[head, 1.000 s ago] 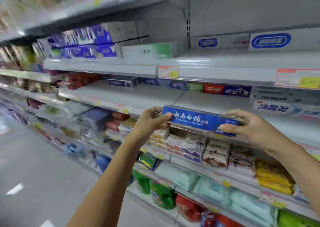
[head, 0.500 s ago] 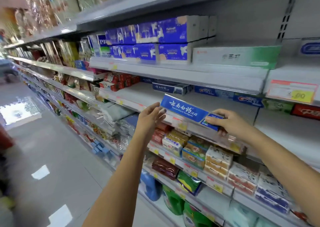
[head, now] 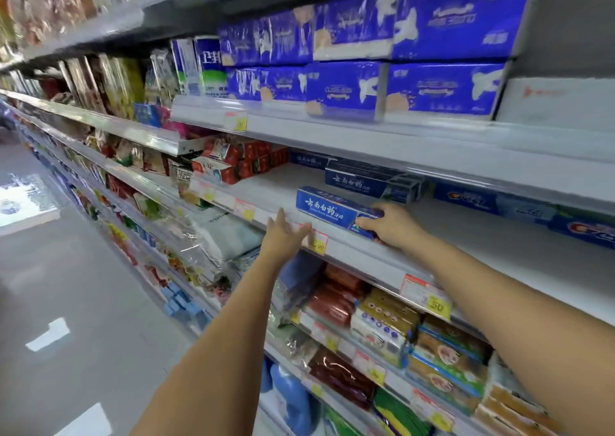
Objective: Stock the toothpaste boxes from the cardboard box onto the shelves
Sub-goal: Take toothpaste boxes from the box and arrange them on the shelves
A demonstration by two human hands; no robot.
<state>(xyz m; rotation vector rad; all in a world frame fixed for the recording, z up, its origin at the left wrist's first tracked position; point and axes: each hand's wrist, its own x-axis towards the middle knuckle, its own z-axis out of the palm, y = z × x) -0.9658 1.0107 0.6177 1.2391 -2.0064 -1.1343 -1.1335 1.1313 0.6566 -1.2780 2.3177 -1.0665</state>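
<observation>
Head view: right hand (head: 391,224) grips the end of 1 blue toothpaste box (head: 327,207), apparently resting on the shelf (head: 466,236), likely to slide it toward matching boxes (head: 366,181) behind; left hand (head: 286,236) hovers flat, empty.

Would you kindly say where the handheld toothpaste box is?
Head view, centre: the toothpaste box is at the white shelf's front edge, right hand gripping its end.

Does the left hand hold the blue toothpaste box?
No, the left hand lies open with straight fingers at the shelf edge; only the right hand grips the blue toothpaste box.
</observation>
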